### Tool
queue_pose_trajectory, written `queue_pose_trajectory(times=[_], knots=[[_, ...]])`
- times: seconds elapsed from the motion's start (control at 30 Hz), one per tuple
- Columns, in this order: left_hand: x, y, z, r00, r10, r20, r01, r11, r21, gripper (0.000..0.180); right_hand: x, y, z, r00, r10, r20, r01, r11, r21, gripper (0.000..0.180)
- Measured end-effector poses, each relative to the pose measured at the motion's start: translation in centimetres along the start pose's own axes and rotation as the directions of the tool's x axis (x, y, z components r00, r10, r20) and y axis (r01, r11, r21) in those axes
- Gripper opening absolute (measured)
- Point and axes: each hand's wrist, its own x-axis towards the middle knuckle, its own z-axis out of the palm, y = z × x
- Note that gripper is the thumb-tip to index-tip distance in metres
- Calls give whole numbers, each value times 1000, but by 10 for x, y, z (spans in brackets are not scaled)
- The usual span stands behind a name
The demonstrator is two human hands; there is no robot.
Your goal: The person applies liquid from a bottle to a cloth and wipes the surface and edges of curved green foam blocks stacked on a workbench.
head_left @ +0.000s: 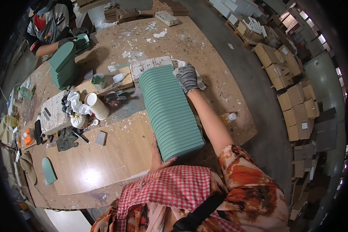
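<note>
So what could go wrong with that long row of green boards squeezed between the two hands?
1. The row of green boards is held only at its ends, by the gloved right hand and the bare left hand. If the squeeze loosens, the middle may sag and boards could spill.
2. A plastic bottle lies close beside the right arm and might get knocked off the table.
</note>
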Motion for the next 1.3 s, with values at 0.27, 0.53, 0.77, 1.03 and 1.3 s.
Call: queue_pose_trajectory(times=[0.27, 0.53, 0.77, 1.03, 1.3], knots=[[11, 11, 14, 997, -59, 59, 66, 988, -137, 128, 9, 23, 81, 860, 473, 189, -238, 44, 970, 20], [-4, -9, 5, 999, -37, 20, 37, 999, -5, 131, -11, 21, 35, 933, 350, -87, -194, 691, 696, 22], [14, 14, 19, 996, 1, 91, -1, 1000, -3, 132, 10, 34, 83, 873, 462, -156, -240, 685, 688, 22], [3, -5, 10, 1000, -2, 24, 0, 999, 53, 133, 44, -57, 21, 949, 197, -245, -82, 908, 412, 27], [-2, -5, 5, 999, -46, 21, 46, 999, 10, 133, 36, -120, -55, 987, -124, -100, 138, 978, 158, 26]])
